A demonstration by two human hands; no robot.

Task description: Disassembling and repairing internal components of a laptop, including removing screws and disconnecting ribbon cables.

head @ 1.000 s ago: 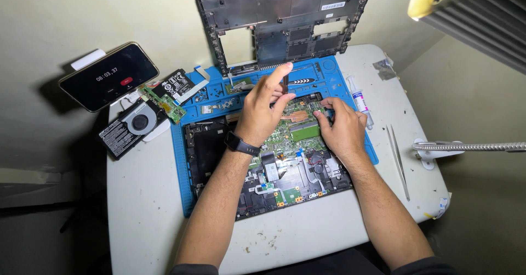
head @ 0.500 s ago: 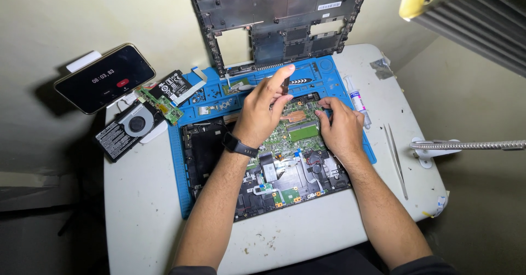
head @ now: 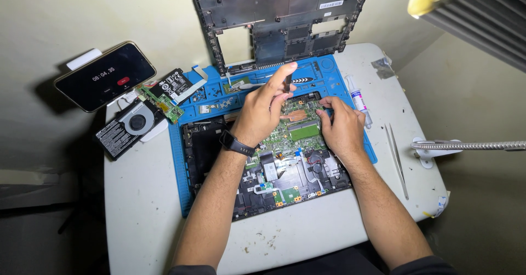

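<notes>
Little has shifted since the earlier frames: your left hand (head: 263,108) has stayed pinched on the screwdriver (head: 287,82) at the far edge of the laptop (head: 263,171), and your right hand (head: 341,126) has stayed on the board (head: 298,132). By the look of it, you are working the same spot near the copper heat pipe (head: 296,115), not moving on.

Your left fingers are closed narrowly around the screwdriver, which stands nearly upright with its tip hidden behind them. Your right hand lies flat and loosely curled, fingertips pressing the top right edge of the open laptop; it holds nothing that shows.

Beneath the laptop is the blue mat (head: 186,143) on the desk (head: 142,209), with the removed cover (head: 279,17) leaning against the wall behind. Left of the mat sit a fan (head: 137,123) and a phone (head: 105,76); tweezers (head: 396,157) lie well to the right.
</notes>
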